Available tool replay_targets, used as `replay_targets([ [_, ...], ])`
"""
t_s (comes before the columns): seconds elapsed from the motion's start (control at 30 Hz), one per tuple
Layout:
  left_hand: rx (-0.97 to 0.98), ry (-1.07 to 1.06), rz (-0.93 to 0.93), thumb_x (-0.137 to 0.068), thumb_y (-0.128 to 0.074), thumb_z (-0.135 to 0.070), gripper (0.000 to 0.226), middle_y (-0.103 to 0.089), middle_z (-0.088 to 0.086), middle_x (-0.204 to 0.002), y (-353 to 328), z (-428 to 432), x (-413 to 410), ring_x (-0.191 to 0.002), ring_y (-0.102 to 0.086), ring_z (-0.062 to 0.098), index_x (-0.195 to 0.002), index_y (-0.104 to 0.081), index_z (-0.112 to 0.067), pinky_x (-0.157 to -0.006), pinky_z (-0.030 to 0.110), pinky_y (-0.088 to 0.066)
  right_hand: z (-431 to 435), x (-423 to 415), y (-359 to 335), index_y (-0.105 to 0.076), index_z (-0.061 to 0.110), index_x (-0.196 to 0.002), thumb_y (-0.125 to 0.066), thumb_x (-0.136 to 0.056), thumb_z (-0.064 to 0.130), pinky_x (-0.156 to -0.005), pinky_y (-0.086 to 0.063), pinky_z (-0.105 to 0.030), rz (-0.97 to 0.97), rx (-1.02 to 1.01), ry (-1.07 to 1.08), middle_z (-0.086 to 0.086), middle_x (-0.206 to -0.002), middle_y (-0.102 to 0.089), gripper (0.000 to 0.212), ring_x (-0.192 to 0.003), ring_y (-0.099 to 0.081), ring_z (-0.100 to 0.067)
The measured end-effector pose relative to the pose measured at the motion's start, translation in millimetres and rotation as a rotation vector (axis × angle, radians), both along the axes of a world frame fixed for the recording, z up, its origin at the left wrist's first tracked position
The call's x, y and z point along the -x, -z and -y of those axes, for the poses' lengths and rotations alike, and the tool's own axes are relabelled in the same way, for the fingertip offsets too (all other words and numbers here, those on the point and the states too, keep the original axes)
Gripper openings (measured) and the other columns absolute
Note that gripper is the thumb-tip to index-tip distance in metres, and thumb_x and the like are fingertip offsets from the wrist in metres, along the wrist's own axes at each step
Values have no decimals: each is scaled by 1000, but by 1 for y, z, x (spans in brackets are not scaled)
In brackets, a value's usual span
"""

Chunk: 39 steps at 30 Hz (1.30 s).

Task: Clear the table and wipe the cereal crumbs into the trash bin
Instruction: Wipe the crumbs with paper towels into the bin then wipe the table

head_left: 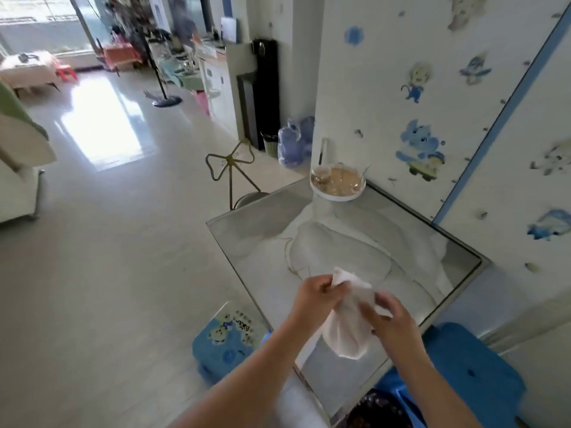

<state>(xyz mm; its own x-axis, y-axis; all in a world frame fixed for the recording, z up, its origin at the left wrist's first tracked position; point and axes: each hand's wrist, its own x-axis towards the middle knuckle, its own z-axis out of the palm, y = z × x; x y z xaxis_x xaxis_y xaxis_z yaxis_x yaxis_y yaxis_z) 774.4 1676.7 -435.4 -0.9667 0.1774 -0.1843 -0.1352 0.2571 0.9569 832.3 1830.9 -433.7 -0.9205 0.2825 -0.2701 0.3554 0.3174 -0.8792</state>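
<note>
Stickered wall [386, 118] and pale floor tiles [108, 242] surround a glass counter [253, 233]. Low in mid-frame a white cloth [346, 319] is held above its near end, pinched at the top by the left hand [312, 296] and gripped lower by the right hand [391, 319], fingers curled. Wiping appears to be in preparation. Next, the cloth would need pressing flat and drawing toward the trash bin [408, 406] at the bottom edge. A plate [336, 196] at the far corner is not yet cleared.

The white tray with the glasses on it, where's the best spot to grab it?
Take the white tray by its raised rim, probably one hand on each side, coming from the near, open side: the wall stands right behind it. Keep it level, since glasses stand on it. The left hand and right hand hold the cloth now.
</note>
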Motion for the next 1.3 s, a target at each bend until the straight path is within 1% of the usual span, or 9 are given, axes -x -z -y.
replay_targets([
  [0.1, 101, 91, -116, -92, -64, -30, 49, -37, -11, -43, -26, 20, 11, -44, -33, 1, -46, -48, -31, -48, 18, -28, 18, 15, -26, -27, 36, -148, -74, -83, 34, -83, -51, -21, -140, -150, -194, 23, -139, -36, 80, -113, -53, -2],
  [0.17, 172, 145, -170, -94, -60, -35, 47, -39, -8, -48, -39, 26, 19, -46, -35, 4, -50, -47, -27, -50, 23, -31, 25, 26, -45, -41, 37, -140, -68, -88, 36, -89, -48, -18, -269, -228, -294, 24, -136, -46, 59, -114, -53, 3],
  [0.33, 372, 181, -378, -95, -58, -40, 46, -50, 2, -59, -54, 27, 53, -54, -46, 21, -59, -51, -12, -55, 32, -37, 15, 67, -69, -68, 38, -98, -61, -92, 38, -67, -52, -17, -349, -432, -296, 23, -90, -67, 9, -77, -62, 1],
  [0.43, 371, 90, -417, -91, -62, -42, 51, -39, -2, -53, -56, 27, 80, -52, -37, 17, -53, -39, -17, -55, 30, -31, 2, 92, -71, -65, 42, -84, -66, -88, 27, -67, -51, -21, -287, -465, -302, 25, -81, -66, 16, -72, -61, 4],
  [0.6, 310, 138, -341, -91, -64, -43, 43, -59, 7, -64, -68, 14, 133, -57, -54, 23, -70, -64, -6, -60, 37, -46, -11, 136, -74, -54, 32, -108, -72, -84, 34, -76, -41, -4, -269, -343, -469, 27, -102, -57, 30, -96, -53, 11],
  [0.8, 353, 189, -345, -91, -65, -36, 47, -39, -3, -55, -83, 1, 215, -47, -35, 5, -58, -46, -9, -52, 20, -32, -36, 206, -43, -64, 6, -90, -67, -86, 43, -61, -41, -27, -56, -467, -540, -10, -79, -67, 37, -66, -53, -18],
  [0.97, 463, 187, -305, -93, -62, -31, 27, -55, -6, -63, -63, 14, 285, -55, -48, 6, -77, -66, -10, -53, 15, -37, -70, 267, -2, -56, 0, -74, -62, -92, 35, -51, -28, -23, 18, -436, -417, -4, -65, -49, 40, -64, -46, -21],
  [1.07, 519, 161, -289, -94, -57, -22, 16, -62, -16, -71, -40, 30, 324, -66, -56, -3, -92, -73, -23, -58, 7, -38, -81, 311, 15, -69, 1, -92, -58, -95, 26, -59, -33, -30, 25, -452, -387, -14, -81, -67, 27, -77, -62, -26],
  [1.3, 613, 153, -265, -94, -56, -15, 20, -70, 4, -87, -7, 66, 431, -82, -64, 22, -100, -74, -12, -69, 27, -43, -67, 428, 27, -72, 17, -101, -55, -93, 18, -83, -53, -37, -66, -485, -329, -2, -101, -73, 19, -96, -66, -23],
])
